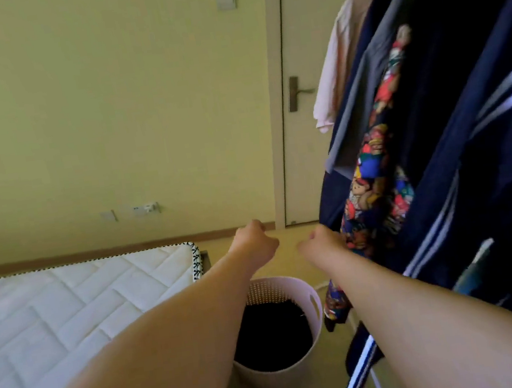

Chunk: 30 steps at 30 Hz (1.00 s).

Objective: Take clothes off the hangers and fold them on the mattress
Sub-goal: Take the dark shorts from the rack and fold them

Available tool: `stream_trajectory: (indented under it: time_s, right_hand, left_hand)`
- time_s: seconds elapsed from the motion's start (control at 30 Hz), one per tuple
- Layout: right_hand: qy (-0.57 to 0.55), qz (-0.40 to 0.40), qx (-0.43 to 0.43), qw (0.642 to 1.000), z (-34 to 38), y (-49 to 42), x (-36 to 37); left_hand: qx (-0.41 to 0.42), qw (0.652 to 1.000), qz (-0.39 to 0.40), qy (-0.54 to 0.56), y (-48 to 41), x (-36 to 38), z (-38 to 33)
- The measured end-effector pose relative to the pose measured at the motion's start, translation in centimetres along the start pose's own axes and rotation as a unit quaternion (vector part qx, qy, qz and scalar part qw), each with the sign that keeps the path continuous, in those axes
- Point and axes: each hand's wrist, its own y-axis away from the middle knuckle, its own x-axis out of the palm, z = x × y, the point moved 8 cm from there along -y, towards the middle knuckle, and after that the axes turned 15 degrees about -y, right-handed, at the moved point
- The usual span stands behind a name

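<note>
We see the left forearm point(170, 342) and right forearm point(409, 304) bare from wrist to elbow (the upper arms lie out of view), each ending in a bare hand: left hand point(256, 242), right hand point(323, 243).

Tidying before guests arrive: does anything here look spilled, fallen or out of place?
Nothing spilled. Only the navy white-striped garment sags low, its end near the floor beside the pink perforated plastic laundry basket.

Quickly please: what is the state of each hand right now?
Left hand: closed, fingers curled, holding nothing visible.
Right hand: at the cartoon-print garment; grip cannot be told.
</note>
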Motion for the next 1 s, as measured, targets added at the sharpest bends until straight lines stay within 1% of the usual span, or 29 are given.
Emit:
stream_trajectory:
  time_s: [0.13, 0.3, 0.4, 0.5, 0.57, 0.63, 0.7, 0.77, 0.83, 0.93, 1.0]
  right_hand:
    - [-0.024, -0.018, -0.041, 0.999, 0.7, 8.2, -5.9]
    - [-0.067, -0.036, -0.093, 0.993, 2.9, 15.8, -12.0]
    - [-0.103, -0.049, -0.102, 0.988, 4.4, 19.1, -15.7]
    - [-0.196, -0.039, -0.077, 0.977, 6.3, 22.6, -19.7]
    - [-0.209, -0.038, -0.083, 0.974, 7.7, 24.4, -22.0]
    - [-0.224, -0.057, -0.104, 0.967, 9.0, 25.8, -24.1]
    - [-0.273, -0.077, -0.112, 0.952, 9.8, 26.9, -26.2]
    - [-0.324, -0.114, -0.125, 0.931, 10.4, 27.8, -29.0]
    - [-0.347, -0.165, -0.151, 0.911, 10.9, 28.4, -31.9]
    - [-0.366, -0.263, -0.184, 0.874, 10.4, 29.0, -36.5]
    - [-0.356, -0.308, -0.181, 0.863, 9.3, 29.0, -38.8]
  left_hand:
    - [0.024, 0.999, -0.038, 0.016, 8.9, -2.5, -4.1]
    - [0.068, 0.994, -0.074, 0.05, 16.2, -5.8, -9.5]
    - [0.119, 0.985, -0.099, 0.073, 19.7, -8.0, -13.3]
    - [0.173, 0.972, -0.132, 0.094, 22.8, -10.8, -17.1]
    - [0.195, 0.965, -0.143, 0.098, 24.3, -12.5, -19.3]
    - [0.228, 0.956, -0.154, 0.099, 25.6, -14.1, -21.8]
    - [0.255, 0.949, -0.153, 0.108, 26.4, -15.4, -24.1]
    - [0.281, 0.941, -0.148, 0.113, 26.8, -16.4, -26.5]
    - [0.305, 0.934, -0.149, 0.111, 26.9, -17.3, -28.5]
    - [0.333, 0.923, -0.159, 0.112, 27.3, -18.0, -31.3]
    - [0.359, 0.911, -0.163, 0.119, 27.9, -17.9, -33.2]
